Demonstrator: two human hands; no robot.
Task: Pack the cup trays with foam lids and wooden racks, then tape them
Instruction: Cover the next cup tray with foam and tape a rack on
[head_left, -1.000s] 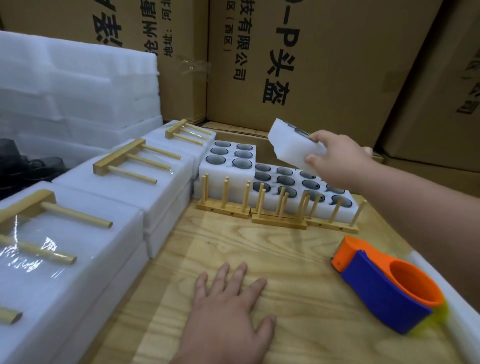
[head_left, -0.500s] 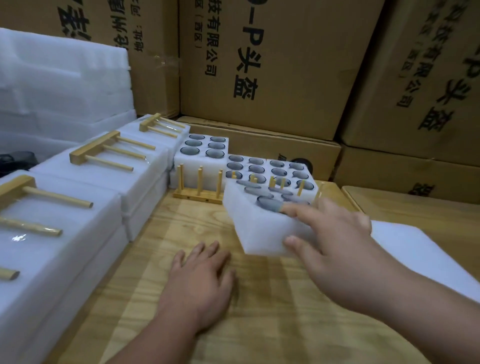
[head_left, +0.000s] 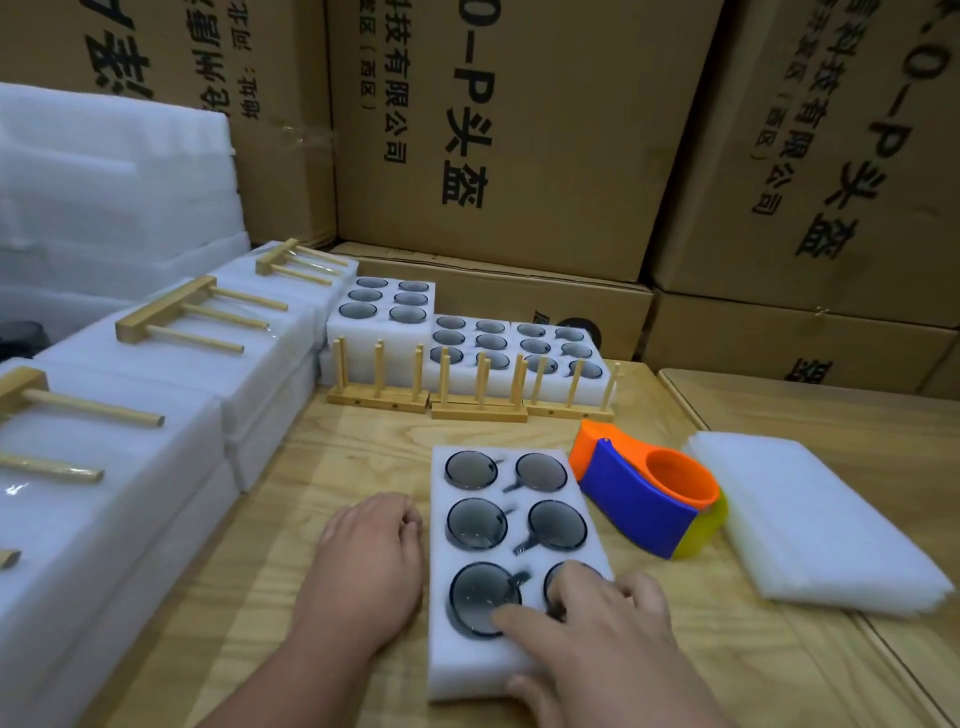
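A white foam cup tray (head_left: 519, 488) with several dark glass cups lies flat on the wooden table in front of me. My right hand (head_left: 602, 644) grips its near right corner, fingers lying over the nearest cups. My left hand (head_left: 369, 561) rests on the table with curled fingers against the tray's left side. A stack of thin foam lids (head_left: 810, 519) lies at the right. Three wooden racks (head_left: 478, 395) stand upright in a row behind the tray. An orange and blue tape dispenser (head_left: 644, 493) sits just right of the tray.
More open cup trays (head_left: 467, 332) stand behind the racks. Taped foam packs with wooden racks on top (head_left: 171, 353) fill the left side. White foam blocks (head_left: 104, 182) are stacked at far left. Cardboard boxes (head_left: 519, 130) wall off the back.
My right hand carried the cup tray from the back row toward me and set it flat on the table. My left hand's fingers curled beside it. The view tilted down.
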